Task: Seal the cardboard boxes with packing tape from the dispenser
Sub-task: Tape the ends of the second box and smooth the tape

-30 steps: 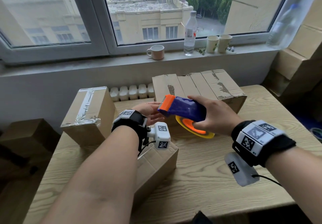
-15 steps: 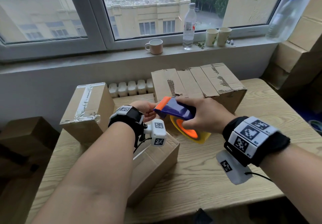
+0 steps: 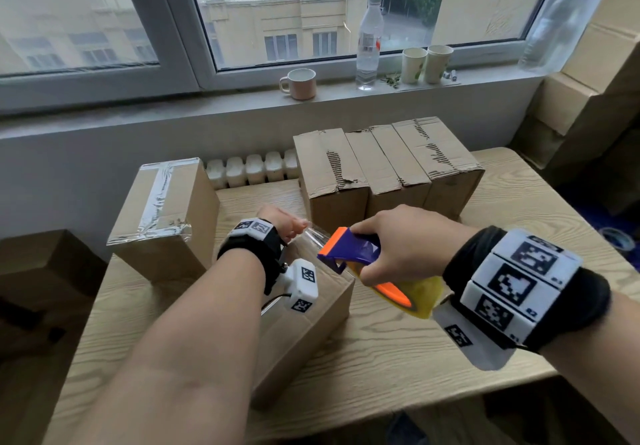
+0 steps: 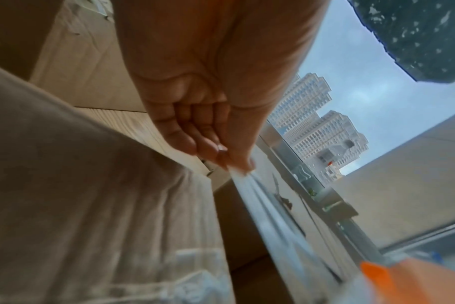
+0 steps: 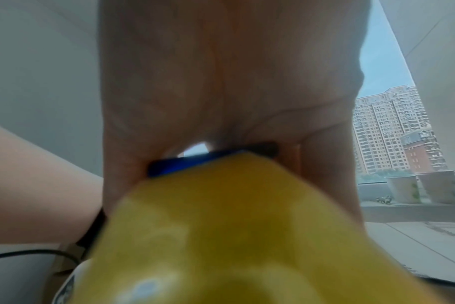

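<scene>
My right hand point(image 3: 398, 240) grips the blue and orange tape dispenser point(image 3: 349, 249) with its yellow roll point(image 3: 424, 297), held just above the near cardboard box point(image 3: 311, 320). A short strip of clear tape point(image 3: 317, 237) runs from the dispenser's orange edge to my left hand point(image 3: 287, 225), which pinches its free end over the box's far end. In the left wrist view the left fingers point(image 4: 213, 148) pinch the tape strip point(image 4: 268, 207). In the right wrist view the yellow roll point(image 5: 234, 236) hides most of the right hand's fingers.
A box sealed with clear tape point(image 3: 166, 216) stands at the left. A row of three torn-topped boxes point(image 3: 388, 164) stands at the back of the wooden table point(image 3: 415, 368). A mug point(image 3: 299, 84), a bottle point(image 3: 369, 29) and paper cups point(image 3: 427, 64) stand on the sill. Stacked boxes point(image 3: 588, 98) rise at the right.
The right hand has tipped the dispenser nose-down and drawn it nearer, down to the near box. A strip of tape now stretches between it and the left hand.
</scene>
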### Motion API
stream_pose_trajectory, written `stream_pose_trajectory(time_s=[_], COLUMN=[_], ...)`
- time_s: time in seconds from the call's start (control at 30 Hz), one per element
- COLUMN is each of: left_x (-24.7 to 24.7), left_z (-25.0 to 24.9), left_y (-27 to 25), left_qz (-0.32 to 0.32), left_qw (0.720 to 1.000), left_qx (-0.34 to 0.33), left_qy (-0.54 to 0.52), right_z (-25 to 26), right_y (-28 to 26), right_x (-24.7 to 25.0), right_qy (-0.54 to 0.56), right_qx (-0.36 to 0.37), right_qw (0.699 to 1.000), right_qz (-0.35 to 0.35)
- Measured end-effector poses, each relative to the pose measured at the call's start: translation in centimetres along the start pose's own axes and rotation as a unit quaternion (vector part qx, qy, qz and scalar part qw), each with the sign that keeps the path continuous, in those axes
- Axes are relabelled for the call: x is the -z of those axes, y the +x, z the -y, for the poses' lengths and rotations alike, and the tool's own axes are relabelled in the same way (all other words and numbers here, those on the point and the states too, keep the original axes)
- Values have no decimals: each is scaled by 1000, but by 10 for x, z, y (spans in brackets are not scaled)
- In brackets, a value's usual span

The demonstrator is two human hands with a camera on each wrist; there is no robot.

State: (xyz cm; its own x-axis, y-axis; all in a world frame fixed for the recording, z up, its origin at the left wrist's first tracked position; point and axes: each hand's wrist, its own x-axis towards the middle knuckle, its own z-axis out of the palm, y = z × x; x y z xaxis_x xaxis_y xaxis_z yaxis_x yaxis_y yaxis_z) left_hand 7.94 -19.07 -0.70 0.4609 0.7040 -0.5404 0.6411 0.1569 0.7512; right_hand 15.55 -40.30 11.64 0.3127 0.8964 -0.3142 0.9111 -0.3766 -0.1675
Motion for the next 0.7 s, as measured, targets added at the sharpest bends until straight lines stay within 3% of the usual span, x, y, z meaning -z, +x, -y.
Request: stream_pose_trajectory(time_s=[0.33,0.7], left_x=[0,-2], left_z=[6,23], left_y=[4,17], left_qz=[-84,-90], left_qw=[984,983], left_qx=[-77,-85], left_qy=[138,136], right_z=[3,9], right_y=[10,16], right_x=[-17,-25], right_qy=[-19,-4], right_qx=[-21,-34], right_qw=[1000,999], right_qz=[2,25])
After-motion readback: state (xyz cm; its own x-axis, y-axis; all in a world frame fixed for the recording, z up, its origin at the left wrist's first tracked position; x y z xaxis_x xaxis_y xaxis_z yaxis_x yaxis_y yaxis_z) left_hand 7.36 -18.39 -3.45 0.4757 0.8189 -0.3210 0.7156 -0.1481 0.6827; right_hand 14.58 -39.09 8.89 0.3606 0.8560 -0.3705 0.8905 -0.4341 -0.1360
